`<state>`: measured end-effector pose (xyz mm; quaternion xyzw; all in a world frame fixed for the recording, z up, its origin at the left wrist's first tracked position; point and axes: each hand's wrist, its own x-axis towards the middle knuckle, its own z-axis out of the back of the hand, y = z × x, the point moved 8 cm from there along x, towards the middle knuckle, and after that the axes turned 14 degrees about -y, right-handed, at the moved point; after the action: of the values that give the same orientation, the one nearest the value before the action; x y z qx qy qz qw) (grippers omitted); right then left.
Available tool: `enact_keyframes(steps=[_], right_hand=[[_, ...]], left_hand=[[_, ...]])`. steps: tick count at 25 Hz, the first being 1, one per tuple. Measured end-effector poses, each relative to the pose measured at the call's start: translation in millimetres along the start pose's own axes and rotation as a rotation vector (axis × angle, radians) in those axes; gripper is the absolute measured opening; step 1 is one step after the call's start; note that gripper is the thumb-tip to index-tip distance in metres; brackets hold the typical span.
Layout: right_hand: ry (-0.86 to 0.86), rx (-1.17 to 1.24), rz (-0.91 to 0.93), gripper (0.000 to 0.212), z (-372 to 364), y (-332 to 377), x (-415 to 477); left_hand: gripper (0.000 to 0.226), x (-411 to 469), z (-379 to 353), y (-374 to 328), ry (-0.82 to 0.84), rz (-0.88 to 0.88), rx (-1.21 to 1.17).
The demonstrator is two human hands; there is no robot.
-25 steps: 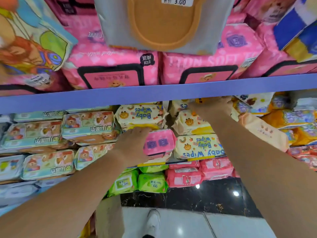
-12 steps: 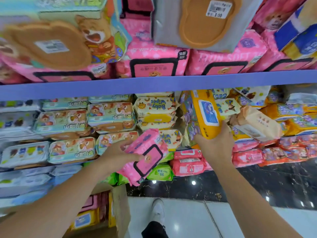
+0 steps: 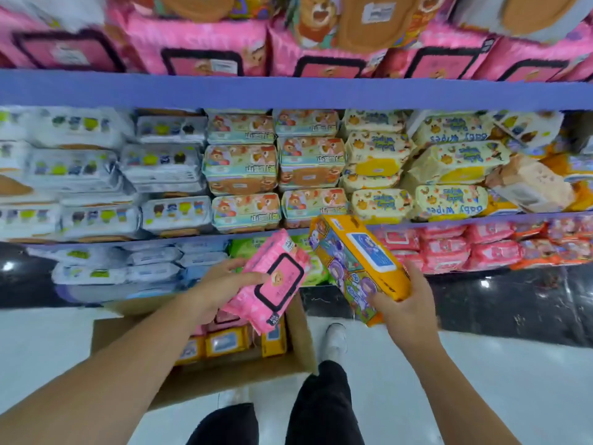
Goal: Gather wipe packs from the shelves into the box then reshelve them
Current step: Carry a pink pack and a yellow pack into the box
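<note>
Left hand (image 3: 221,290) gripped the pink wipe pack (image 3: 272,281) at its left edge, thumb on top, while right hand (image 3: 407,309) curled round the lower end of the orange wipe pack (image 3: 356,268), both tilted just above the open cardboard box (image 3: 301,332) on the floor, below the shelves (image 3: 288,91), with other packs (image 3: 226,343) inside it.

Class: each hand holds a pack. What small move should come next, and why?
Probably lower the pink pack in the left hand into the cardboard box: it hangs over the opening, where other packs lie. The orange pack in the right hand can follow.
</note>
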<state>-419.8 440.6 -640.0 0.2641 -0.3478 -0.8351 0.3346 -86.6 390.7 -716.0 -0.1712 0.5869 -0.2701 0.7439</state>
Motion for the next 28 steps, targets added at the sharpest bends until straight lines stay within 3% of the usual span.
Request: enact_keyframes(steps=[3,4,9,14,20,23,25,28], right_hand=[[0.085,-0.078,-0.033,0.100,-35.5,-2.8,-57.4],[0.123,-0.126,-0.035,0.101,-48.5,-1.2,-76.3],[0.328,-0.337,0.012,0.099,-104.4,-32.2,-121.9],[0.501,-0.545,0.061,0.085,-159.8,-82.0,-127.3],[0.552,-0.800,-0.024,0.086,-266.0,-168.5,-97.8],[0.531,-0.792,-0.299,0.102,-327.2,-240.3,-82.4],[0.466,-0.725,-0.452,0.105,-365.5,-288.5,-77.2],[0.382,-0.753,-0.391,0.098,-407.0,-341.3,-72.7]], left_hand=[[0.059,-13.9,66.9,44.3,-0.062,0.065,-0.038],[0.054,-14.5,89.3,63.2,-0.087,0.090,-0.031],[0.045,-16.9,150.4,151.9,-0.165,0.228,-0.011],[0.035,17.7,153.0,213.5,-0.186,0.286,0.011],[0.058,119.1,153.4,278.0,-0.065,0.279,0.231],[0.093,179.6,153.4,308.6,-0.011,0.200,0.450],[0.097,217.5,139.6,325.9,0.075,0.131,0.561],[0.099,260.4,111.6,340.9,0.175,0.038,0.704]])
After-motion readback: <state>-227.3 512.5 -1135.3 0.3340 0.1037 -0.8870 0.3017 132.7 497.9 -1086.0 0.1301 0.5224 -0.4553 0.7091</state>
